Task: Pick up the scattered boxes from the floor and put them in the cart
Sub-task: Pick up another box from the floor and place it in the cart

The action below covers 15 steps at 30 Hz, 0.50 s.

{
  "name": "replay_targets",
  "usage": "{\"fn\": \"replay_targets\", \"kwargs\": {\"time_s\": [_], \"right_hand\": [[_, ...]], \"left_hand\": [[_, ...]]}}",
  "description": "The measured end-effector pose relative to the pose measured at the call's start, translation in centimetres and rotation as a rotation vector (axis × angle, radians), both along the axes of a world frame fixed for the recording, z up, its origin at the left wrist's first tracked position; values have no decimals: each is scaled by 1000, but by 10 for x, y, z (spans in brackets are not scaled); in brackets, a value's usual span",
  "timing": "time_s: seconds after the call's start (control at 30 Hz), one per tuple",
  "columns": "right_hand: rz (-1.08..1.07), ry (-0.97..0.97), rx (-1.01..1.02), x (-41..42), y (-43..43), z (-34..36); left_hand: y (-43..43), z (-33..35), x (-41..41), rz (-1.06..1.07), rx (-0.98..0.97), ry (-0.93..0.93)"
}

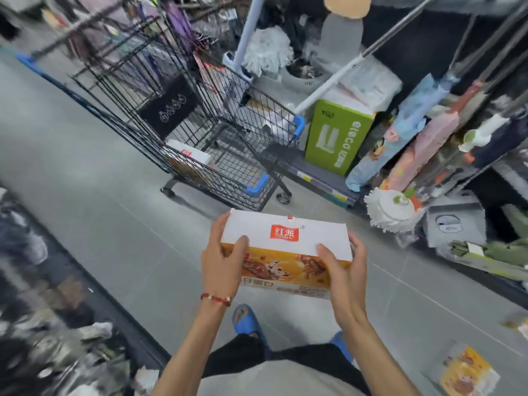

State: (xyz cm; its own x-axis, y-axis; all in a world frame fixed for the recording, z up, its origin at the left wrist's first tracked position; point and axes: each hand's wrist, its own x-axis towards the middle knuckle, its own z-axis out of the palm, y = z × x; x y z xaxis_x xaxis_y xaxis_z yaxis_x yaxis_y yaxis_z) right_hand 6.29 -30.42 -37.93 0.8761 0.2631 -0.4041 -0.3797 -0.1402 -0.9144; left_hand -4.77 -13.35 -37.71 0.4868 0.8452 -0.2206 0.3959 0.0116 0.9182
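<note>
While the left hand [221,261] and right hand [347,271] curl fingers [240,247] round the short ends of the box [285,238], it seems light, stiff cardboard. The cart [234,178] stands at eleven o'clock.

Three orange-and-white boxes [285,234] [190,155] [468,375], one wire cart [257,189], one green carton [335,138], two hands [221,261] [344,271] and two blue slippers [245,317] [340,342].

both hands, left [221,260] and right [344,270], hold a white-and-orange box [285,252] near the wire cart [200,132].
</note>
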Motion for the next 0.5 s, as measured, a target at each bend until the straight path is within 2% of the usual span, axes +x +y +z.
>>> {"fn": "replay_targets", "kwargs": {"time_s": [0.1,0.27,0.5], "right_hand": [[27,-11,9,-14,55,4],[71,-40,20,-24,130,14],[141,-102,61,11,228,11]], "left_hand": [[49,4,-20,23,66,15],[117,15,-36,74,60,-6],[196,24,-13,179,56,-76]]}}
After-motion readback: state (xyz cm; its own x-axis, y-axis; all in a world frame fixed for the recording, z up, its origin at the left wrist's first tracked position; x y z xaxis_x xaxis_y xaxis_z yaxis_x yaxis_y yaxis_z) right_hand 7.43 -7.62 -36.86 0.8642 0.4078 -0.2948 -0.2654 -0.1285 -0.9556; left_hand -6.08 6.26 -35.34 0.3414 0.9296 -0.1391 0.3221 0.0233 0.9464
